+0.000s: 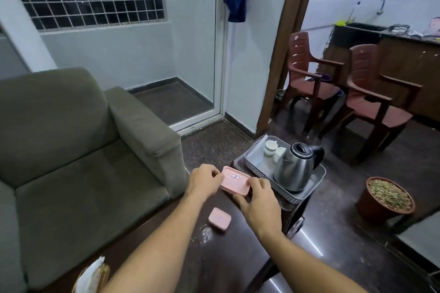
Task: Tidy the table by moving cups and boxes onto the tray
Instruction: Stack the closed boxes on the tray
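Pink plastic, the larger rectangular box [235,181] sat gripped at both ends, the left hand [204,182] and right hand [259,200] with fingers [256,182] closed on it, just beside the grey tray [256,169] on the dark counter [226,257]. Its lid sticker seemed to read "19". The tray held two white cups [271,147] and a steel kettle [295,166]. A smaller pink box [219,219] lay nearer, apart.
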The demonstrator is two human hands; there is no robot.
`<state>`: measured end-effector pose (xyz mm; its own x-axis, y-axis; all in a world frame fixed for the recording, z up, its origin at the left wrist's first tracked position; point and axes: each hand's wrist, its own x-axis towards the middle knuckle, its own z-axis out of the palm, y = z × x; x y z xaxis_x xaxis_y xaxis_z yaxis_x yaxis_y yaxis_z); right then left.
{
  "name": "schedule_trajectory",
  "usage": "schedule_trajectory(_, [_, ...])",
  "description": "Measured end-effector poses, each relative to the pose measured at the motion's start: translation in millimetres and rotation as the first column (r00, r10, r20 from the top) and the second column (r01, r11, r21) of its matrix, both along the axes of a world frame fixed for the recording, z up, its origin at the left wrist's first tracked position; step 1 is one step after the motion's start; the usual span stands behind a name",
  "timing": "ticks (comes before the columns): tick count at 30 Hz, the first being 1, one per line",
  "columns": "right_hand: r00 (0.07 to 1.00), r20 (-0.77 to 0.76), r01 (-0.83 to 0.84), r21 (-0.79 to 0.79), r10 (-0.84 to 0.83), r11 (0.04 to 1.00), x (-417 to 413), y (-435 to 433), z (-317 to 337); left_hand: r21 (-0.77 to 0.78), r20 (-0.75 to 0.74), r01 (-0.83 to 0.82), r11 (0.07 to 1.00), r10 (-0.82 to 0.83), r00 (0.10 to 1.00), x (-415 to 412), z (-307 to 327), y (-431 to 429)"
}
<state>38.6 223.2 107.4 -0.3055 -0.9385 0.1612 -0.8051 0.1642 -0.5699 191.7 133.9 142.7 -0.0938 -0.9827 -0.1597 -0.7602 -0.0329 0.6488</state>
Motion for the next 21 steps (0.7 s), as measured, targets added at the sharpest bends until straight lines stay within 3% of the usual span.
schedule_trajectory(3, [0.996, -0.076, 0.041, 0.004, -0.041, 0.999, -26, -16, -15, 0.003, 0.036, 0.023, 1.000, -0.023, 0.999, -41, -11, -25])
schedule_trajectory(8, [0.992, -0.124, 0.035, 0.163, -0.015, 0.986, -93, -75, -45, 0.047, 0.123, 0.037, 0.998, -0.043, 0.992, -120, -39, -92])
schedule_trajectory(14, [0.997, -0.060, -0.034, 0.257, 0.051, 0.966, -148, -142, -91, 0.080, 0.176, 0.000, 0.997, -0.014, 0.984, -186, -90, -174])
schedule_trajectory(21, [0.991, 0.111, 0.016, 0.411, -0.067, 0.911, -144, -186, -143, 0.108, 0.253, 0.020, 0.994, -0.047, 0.966, -231, -154, -238])
